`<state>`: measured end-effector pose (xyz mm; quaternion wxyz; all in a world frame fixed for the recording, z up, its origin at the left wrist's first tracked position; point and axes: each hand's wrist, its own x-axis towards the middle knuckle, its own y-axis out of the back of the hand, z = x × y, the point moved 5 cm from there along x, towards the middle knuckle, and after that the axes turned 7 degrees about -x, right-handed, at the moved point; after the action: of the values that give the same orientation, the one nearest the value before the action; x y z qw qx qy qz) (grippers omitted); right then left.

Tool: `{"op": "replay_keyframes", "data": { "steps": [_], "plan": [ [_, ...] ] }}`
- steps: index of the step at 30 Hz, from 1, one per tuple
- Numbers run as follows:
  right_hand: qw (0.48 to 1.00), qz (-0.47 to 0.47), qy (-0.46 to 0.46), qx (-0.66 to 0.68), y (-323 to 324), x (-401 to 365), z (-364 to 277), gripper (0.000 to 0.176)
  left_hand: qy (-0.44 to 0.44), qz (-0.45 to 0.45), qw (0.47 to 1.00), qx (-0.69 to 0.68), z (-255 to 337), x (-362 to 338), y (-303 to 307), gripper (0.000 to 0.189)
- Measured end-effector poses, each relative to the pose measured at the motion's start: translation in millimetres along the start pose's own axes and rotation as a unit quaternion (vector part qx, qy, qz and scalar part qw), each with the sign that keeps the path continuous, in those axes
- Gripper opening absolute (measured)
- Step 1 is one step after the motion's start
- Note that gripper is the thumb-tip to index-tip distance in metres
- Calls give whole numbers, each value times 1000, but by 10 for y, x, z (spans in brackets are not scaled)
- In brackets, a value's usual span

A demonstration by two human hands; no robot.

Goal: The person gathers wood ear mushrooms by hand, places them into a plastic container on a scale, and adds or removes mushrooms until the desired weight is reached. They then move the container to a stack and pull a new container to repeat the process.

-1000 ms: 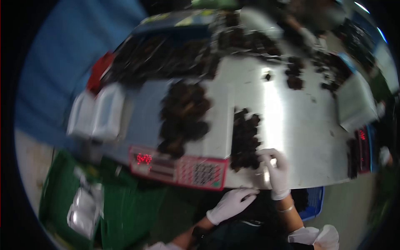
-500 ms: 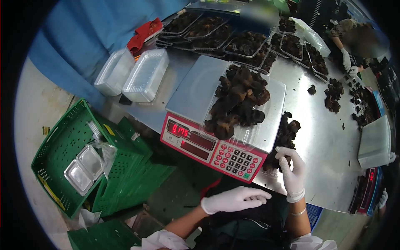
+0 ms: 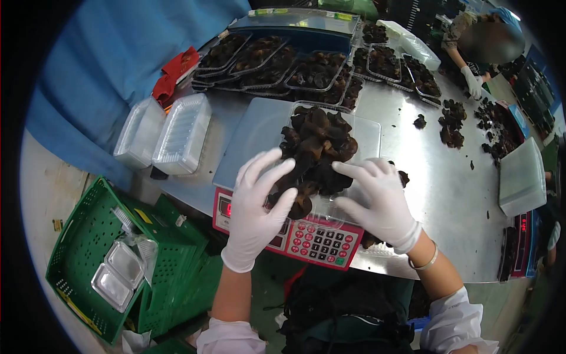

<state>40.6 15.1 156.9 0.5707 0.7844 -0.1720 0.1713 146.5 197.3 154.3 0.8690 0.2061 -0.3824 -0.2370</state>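
A heap of dark wood ear mushrooms [image 3: 318, 141] lies in a clear plastic tray [image 3: 323, 213] on the scale's metal plate [image 3: 247, 130]. Both gloved hands reach in around the heap from the near side. My left hand [image 3: 253, 206] is at its left edge, fingers spread and thumb near the lower mushrooms. It covers most of the red digits on the scale's pink front panel [image 3: 321, 245]. My right hand [image 3: 383, 203] is open at the right side of the heap, index fingertip right at the mushrooms and thumb above the tray's near edge.
Filled trays of mushrooms [image 3: 318, 71] are stacked behind the scale. Nested clear trays [image 3: 183, 135] stand left, above a green crate [image 3: 76, 253]. Loose mushrooms [image 3: 453, 124] lie on the steel table [image 3: 436, 194]. At the far right, a co-worker's gloved hand [image 3: 471, 82] is over the table.
Both my hands have moved up from the near side of the scale to the two sides of the heap, their fingers now spread. The view has shifted slightly.
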Motion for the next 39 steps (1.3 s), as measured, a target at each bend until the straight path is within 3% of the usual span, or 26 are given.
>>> {"op": "replay_keyframes", "data": {
  "steps": [3,6,10,15,21,23,24,25,27,28,29,31,33,35,37,39],
  "plan": [
    [998,-24,8,-62,-129,110,-52,46,4,-12,999,50,-34,142,-127,50],
    [1000,-27,-8,-12,-95,97,-168,40,-4,-72,989,131,-150,175,-210,43],
    [998,-59,-12,16,-208,-51,-216,47,14,-48,996,76,-203,184,-155,29],
    [996,-68,-8,54,-152,-45,-122,51,13,-26,998,60,-236,127,-149,29],
    [991,-53,-43,115,-90,100,7,32,31,-34,997,57,-209,128,-127,28],
    [920,-142,-165,326,-184,95,117,26,31,-37,997,57,-204,119,-126,28],
    [921,-83,-119,361,-227,96,120,22,31,-38,997,57,-206,116,-125,28],
    [921,-82,-119,361,-242,101,127,22,31,-36,997,57,-207,114,-124,29],
    [899,-189,-132,371,-339,90,122,19,29,-38,997,55,-194,119,-135,29],
    [970,-99,-46,217,-217,157,70,13,35,-40,997,55,-193,124,-133,29],
    [970,-98,-48,216,-241,169,74,13,40,-42,997,54,-189,131,-131,29],
    [991,-1,-38,128,-199,179,106,9,38,-42,997,57,-159,129,-128,29],
    [990,23,-47,134,-136,161,118,5,38,-39,997,61,-138,118,-115,29],
    [978,40,-123,163,-72,86,231,5,38,-35,998,40,-124,88,-94,31],
    [983,33,-124,130,5,-13,281,6,37,-33,998,37,-115,55,-74,32],
    [965,49,-176,188,26,-131,402,10,35,-29,998,33,-131,39,-56,32]
  ]
}}
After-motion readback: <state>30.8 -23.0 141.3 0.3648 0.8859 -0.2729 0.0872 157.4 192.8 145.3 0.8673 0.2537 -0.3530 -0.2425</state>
